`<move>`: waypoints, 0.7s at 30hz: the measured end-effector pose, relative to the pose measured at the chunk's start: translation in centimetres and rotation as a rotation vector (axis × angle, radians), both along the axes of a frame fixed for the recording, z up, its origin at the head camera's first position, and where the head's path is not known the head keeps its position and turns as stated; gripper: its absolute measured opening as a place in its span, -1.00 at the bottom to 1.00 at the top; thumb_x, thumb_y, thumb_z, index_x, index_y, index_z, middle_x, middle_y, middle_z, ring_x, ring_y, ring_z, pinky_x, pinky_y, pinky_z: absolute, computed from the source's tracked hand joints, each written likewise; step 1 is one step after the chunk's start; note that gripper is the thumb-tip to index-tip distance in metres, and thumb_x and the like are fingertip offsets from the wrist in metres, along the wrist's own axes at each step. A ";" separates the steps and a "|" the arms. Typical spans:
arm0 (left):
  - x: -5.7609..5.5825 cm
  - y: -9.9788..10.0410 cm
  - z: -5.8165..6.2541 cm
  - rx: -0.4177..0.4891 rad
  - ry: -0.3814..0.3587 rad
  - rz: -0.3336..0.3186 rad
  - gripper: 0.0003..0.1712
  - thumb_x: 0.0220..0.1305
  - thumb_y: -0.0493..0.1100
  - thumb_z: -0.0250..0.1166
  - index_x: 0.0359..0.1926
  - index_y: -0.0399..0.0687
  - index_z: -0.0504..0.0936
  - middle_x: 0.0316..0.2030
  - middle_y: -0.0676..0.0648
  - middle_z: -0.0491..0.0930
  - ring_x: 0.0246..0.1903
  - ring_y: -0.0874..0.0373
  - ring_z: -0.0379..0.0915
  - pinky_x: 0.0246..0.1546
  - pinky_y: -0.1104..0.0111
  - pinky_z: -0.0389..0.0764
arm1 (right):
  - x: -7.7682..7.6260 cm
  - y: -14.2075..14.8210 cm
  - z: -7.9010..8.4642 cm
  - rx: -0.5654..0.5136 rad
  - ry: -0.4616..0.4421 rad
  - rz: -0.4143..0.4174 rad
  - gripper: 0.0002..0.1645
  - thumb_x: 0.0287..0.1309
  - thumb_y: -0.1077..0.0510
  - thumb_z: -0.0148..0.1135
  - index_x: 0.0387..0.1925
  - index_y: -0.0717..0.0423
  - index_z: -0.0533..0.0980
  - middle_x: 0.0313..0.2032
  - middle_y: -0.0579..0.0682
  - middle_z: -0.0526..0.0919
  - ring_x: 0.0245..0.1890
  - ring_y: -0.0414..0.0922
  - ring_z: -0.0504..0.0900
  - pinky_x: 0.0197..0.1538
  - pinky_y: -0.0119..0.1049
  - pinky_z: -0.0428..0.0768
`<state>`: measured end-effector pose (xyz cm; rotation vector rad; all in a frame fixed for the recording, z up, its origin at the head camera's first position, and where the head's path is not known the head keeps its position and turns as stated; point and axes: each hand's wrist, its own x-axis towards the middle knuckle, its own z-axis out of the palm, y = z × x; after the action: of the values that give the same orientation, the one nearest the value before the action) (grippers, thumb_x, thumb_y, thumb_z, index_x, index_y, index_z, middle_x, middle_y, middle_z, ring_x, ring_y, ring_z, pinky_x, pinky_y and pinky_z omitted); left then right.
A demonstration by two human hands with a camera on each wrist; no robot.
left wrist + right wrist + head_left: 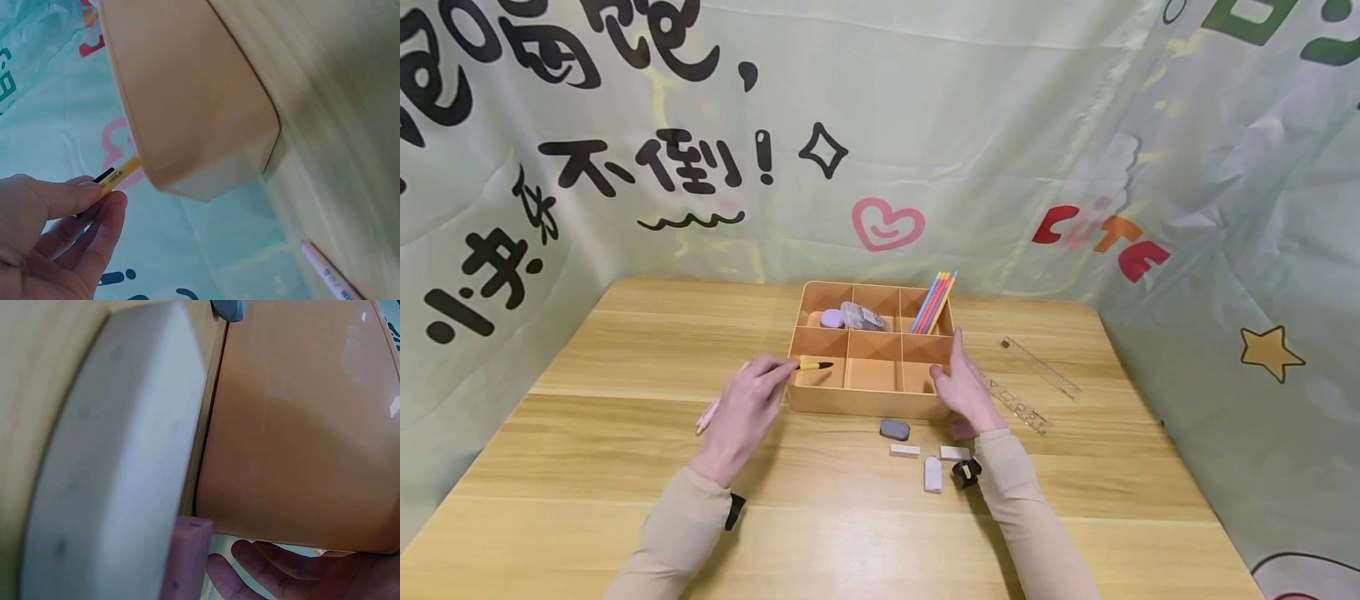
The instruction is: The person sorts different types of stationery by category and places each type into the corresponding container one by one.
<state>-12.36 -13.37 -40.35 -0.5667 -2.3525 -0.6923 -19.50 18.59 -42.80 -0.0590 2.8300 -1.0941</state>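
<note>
Compartmented organizer (865, 403) on surface (820, 533) — contents and surrounds.
Pencils (934, 302): rear right compartment. Packet (863, 317): rear row, left of pencils. Rulers (1017, 405): right of organizer. Blocks (894, 429): before it. Pen (328, 272): left — on surface.

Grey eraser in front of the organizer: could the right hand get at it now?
Probably yes: the right hand is at the right side of the organizer, and the grey eraser lies uncovered nearby; the hand would likely need to round the front corner.
</note>
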 end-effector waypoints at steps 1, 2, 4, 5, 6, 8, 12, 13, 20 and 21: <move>0.0 0.0 -0.1 0.001 -0.022 0.003 -0.68 0.12 -0.50 0.40 -0.06 -0.29 0.76 -0.23 -0.18 0.75 -0.24 -0.08 0.72 -0.02 -0.01 0.71 | 0.0 0.0 0.0 0.000 0.000 -0.002 0.07 0.45 0.06 -0.02 0.57 0.15 -0.52 0.57 0.35 -0.11 0.53 0.30 0.07 0.60 0.10 0.03; 0.0 0.0 -0.1 0.002 -0.040 0.004 -0.68 0.13 -0.49 0.40 -0.06 -0.29 0.76 -0.20 -0.19 0.76 -0.21 -0.10 0.73 0.01 -0.05 0.69 | 0.0 0.0 0.0 0.002 0.001 -0.004 0.07 0.45 0.06 -0.02 0.57 0.16 -0.52 0.57 0.35 -0.11 0.53 0.30 0.08 0.60 0.10 0.04; 0.0 0.0 -0.3 0.011 -0.069 0.008 -0.68 0.14 -0.48 0.40 -0.04 -0.27 0.75 -0.15 -0.21 0.77 -0.17 -0.12 0.74 0.06 -0.09 0.66 | 0.0 0.0 -0.1 0.010 0.009 -0.005 0.06 0.45 0.07 -0.03 0.57 0.18 -0.51 0.57 0.37 -0.11 0.52 0.32 0.08 0.59 0.12 0.05; 0.0 0.0 -0.4 0.014 -0.079 0.009 -0.67 0.14 -0.48 0.40 -0.04 -0.27 0.75 -0.14 -0.23 0.78 -0.16 -0.13 0.74 0.05 -0.06 0.68 | 0.0 0.0 -0.1 0.013 0.009 -0.007 0.06 0.45 0.06 -0.03 0.57 0.18 -0.51 0.57 0.37 -0.11 0.52 0.32 0.09 0.59 0.12 0.05; 0.0 0.0 -0.5 0.018 -0.087 0.008 -0.67 0.14 -0.48 0.40 -0.04 -0.28 0.75 -0.13 -0.24 0.78 -0.15 -0.14 0.74 0.02 -0.01 0.70 | 0.0 -0.1 -0.1 0.016 0.011 -0.009 0.06 0.44 0.06 -0.03 0.57 0.18 -0.50 0.56 0.37 -0.11 0.52 0.33 0.09 0.59 0.12 0.06; 0.0 0.0 -0.6 0.022 -0.099 0.007 -0.66 0.13 -0.49 0.40 -0.04 -0.29 0.75 -0.12 -0.26 0.77 -0.14 -0.16 0.74 -0.06 0.08 0.74 | 0.1 -0.1 -0.1 0.021 0.014 -0.009 0.06 0.44 0.06 -0.04 0.57 0.18 -0.50 0.56 0.38 -0.10 0.52 0.33 0.10 0.58 0.13 0.07; -0.1 0.0 -0.7 0.030 -0.118 0.004 -0.67 0.15 -0.50 0.37 -0.04 -0.29 0.75 -0.11 -0.26 0.77 -0.13 -0.17 0.74 -0.08 0.09 0.74 | 0.1 -0.1 0.0 0.019 0.010 -0.010 0.06 0.44 0.05 -0.04 0.57 0.17 -0.51 0.56 0.37 -0.10 0.52 0.33 0.10 0.59 0.12 0.06; -0.2 0.0 -0.8 0.031 -0.123 0.005 -0.68 0.16 -0.50 0.37 -0.04 -0.29 0.75 -0.11 -0.26 0.77 -0.13 -0.17 0.74 -0.08 0.08 0.74 | 0.1 -0.1 0.0 0.019 0.011 -0.009 0.06 0.44 0.05 -0.04 0.57 0.17 -0.51 0.56 0.37 -0.10 0.52 0.33 0.10 0.59 0.12 0.06; -0.3 -0.2 -1.0 0.029 -0.139 0.011 -0.70 0.20 -0.45 0.37 -0.03 -0.25 0.76 -0.12 -0.24 0.78 -0.12 -0.16 0.74 -0.06 0.07 0.74 | 0.1 0.0 0.0 0.014 0.011 -0.006 0.05 0.45 0.06 -0.05 0.57 0.17 -0.51 0.57 0.37 -0.11 0.54 0.31 0.07 0.59 0.12 0.05; -0.3 -0.2 -1.1 0.029 -0.140 0.011 -0.70 0.20 -0.45 0.37 -0.03 -0.25 0.76 -0.12 -0.24 0.78 -0.12 -0.15 0.74 -0.06 0.06 0.73 | 0.1 0.0 0.0 0.012 0.012 -0.005 0.05 0.45 0.06 -0.05 0.57 0.17 -0.51 0.57 0.37 -0.11 0.54 0.31 0.06 0.59 0.12 0.05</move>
<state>-12.68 -13.54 -41.40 -0.5071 -2.4683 -0.7827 -19.42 18.57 -42.80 -0.0573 2.8493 -1.0809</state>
